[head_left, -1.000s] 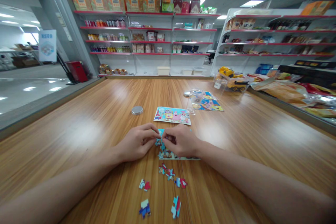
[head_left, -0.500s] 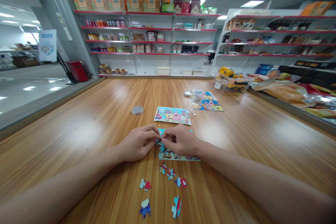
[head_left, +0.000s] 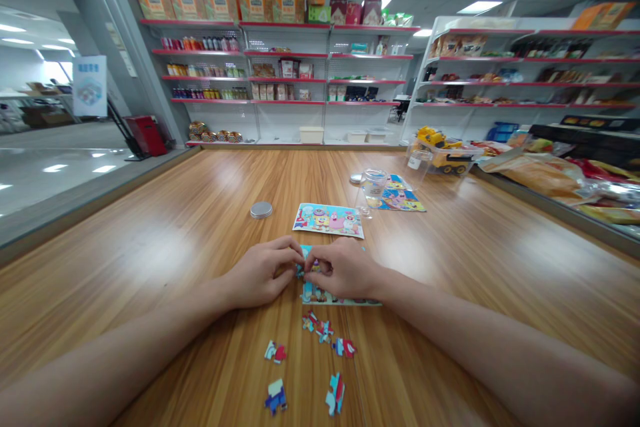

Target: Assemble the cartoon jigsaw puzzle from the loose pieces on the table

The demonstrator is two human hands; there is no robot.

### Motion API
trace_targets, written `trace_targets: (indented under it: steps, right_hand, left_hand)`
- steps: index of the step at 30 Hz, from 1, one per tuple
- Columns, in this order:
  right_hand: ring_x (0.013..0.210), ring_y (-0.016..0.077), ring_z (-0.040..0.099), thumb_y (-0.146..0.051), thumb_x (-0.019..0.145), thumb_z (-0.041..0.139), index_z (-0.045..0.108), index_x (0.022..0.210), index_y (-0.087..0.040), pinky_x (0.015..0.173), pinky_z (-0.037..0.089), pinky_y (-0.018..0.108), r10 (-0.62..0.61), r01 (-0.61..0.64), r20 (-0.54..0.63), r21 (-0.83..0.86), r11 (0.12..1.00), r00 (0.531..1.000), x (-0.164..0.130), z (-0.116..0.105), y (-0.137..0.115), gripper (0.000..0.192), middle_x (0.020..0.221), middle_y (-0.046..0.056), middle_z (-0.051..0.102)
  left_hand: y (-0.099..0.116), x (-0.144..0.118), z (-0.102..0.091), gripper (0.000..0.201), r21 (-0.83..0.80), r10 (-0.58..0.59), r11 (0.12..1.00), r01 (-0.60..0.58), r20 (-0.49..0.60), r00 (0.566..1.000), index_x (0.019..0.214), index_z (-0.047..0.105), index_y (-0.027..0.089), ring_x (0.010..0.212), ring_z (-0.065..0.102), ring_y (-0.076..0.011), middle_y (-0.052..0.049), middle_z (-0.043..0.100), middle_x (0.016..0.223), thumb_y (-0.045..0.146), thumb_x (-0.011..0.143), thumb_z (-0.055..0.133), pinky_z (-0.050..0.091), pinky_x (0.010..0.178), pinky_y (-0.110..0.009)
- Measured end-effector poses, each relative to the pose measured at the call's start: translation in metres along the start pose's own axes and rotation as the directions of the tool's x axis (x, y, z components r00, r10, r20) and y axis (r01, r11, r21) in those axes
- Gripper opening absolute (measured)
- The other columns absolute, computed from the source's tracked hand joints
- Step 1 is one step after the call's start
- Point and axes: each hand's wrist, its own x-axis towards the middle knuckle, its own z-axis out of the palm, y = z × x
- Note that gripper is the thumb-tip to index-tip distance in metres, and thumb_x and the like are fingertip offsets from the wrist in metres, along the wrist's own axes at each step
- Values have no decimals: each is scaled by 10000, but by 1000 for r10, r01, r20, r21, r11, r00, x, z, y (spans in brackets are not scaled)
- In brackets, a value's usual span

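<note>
Head view: left hand [head_left: 260, 273] and right hand [head_left: 345, 270] pinch together on the puzzle [head_left: 320, 292]; cartoon card [head_left: 329, 220] at twelve o'clock, lettering unreadable.

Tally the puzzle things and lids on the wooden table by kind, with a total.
Loose puzzle pieces near the forearms: 5 (one)
Partly built puzzle under both hands: 1
Cartoon picture sheets: 2 (nearer one, farther one)
Round metal lids: 2 (larger, smaller)
Total: 10

Part-built puzzle [head_left: 330, 295] flat – loose pieces [head_left: 325, 331] nearer.
</note>
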Motion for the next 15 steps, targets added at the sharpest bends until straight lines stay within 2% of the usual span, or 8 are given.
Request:
trace_targets:
  steps: [4,10,12,13,15]
  right_hand:
    - [467,87,447,-195,764,609,679,884,-184,500,248,213,1,1,-49,35,999,999,-1,-2,-3,140,526,-43,532]
    - [412,66,353,-89,733,507,628,928,-147,475,243,211,-54,89,-249,130,988,967,-3,2,9,237,466,-90,396]
    - [411,61,339,-97,738,507,621,948,-145,466,243,209,-67,122,-259,202,972,964,-2,1,6,244,475,-95,383]
    - [413,60,339,-105,745,512,623,946,-143,456,243,205,-48,116,-241,277,954,969,-1,-3,0,233,482,-93,387]
    - [425,61,358,-142,769,533,629,898,-137,429,252,195,19,55,-141,501,863,990,2,-17,-21,161,499,-79,405]
  left_hand:
    - [-1,0,1,215,4,-6,1000,6,-4,1000,937,655,173,896,585,-166,-58,604,1005,82,829,492,473,761,-258]
    - [1,3,1,278,-122,-2,992,-6,-64,998,990,673,174,890,585,-156,-64,620,988,82,840,458,468,782,-272]
    - [-1,3,-1,261,-201,-91,978,62,-142,986,964,675,164,826,583,-144,-64,626,976,105,835,456,463,694,-243]
    - [-2,3,-3,247,-243,-173,962,124,-193,966,948,674,157,755,573,-129,-59,630,956,121,829,461,444,622,-222]
    - [-8,3,-5,220,-339,-378,899,276,-286,880,926,664,144,573,497,-90,-35,630,852,152,808,479,353,476,-193]
